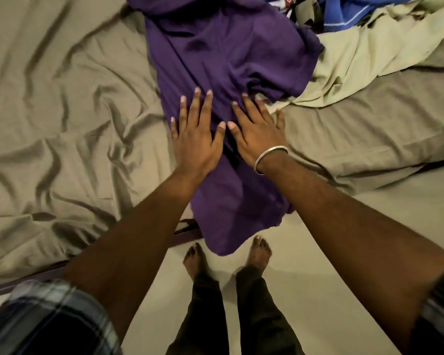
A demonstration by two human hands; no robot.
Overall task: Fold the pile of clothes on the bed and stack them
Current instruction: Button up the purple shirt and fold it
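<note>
A purple shirt lies lengthwise on the bed, its lower end hanging over the near edge toward the floor. My left hand lies flat on the shirt's left side with straight, spread fingers. My right hand, with a metal bangle at the wrist, presses flat on the shirt's right side; its outer fingers reach onto the pale cloth. A short sleeve of the shirt sticks out to the right above my right hand.
A pale yellow-green garment lies crumpled to the right of the shirt. A blue cloth and a patterned one sit at the far top. The bed sheet is wrinkled. My bare feet stand on the light floor.
</note>
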